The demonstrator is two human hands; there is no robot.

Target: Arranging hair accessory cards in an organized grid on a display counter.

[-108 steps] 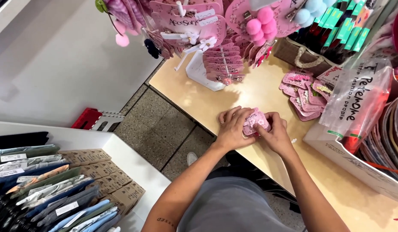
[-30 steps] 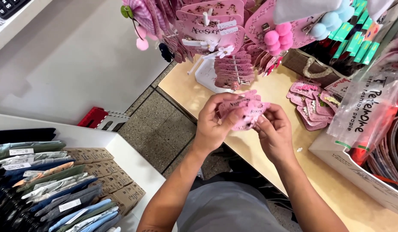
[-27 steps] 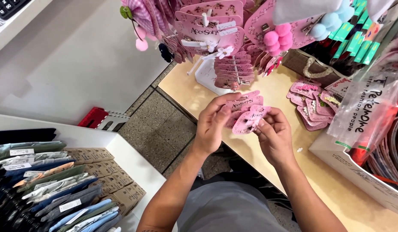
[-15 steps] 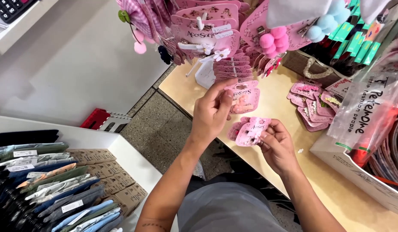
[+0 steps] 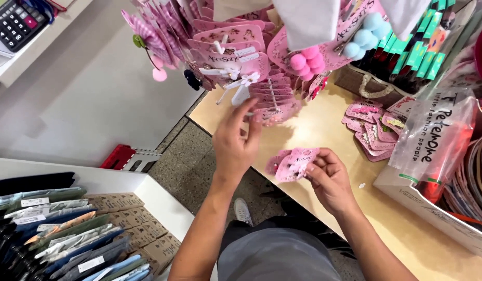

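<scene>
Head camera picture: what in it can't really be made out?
- Left hand: its fingertips blur against the hanging pink cards, so a grip on them cannot be confirmed.
- Right hand: it holds a small stack of pink cards; they overlap, so their count is hidden.
- Display rack: cut off by the top edge.
- Calculator: cut off at the top-left corner.

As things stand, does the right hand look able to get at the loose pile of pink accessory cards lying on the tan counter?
Probably yes. The pile of pink accessory cards lies on open tan counter just beyond the right hand, nothing between them. But that hand already holds a few pink cards, so its grip is occupied.
</scene>
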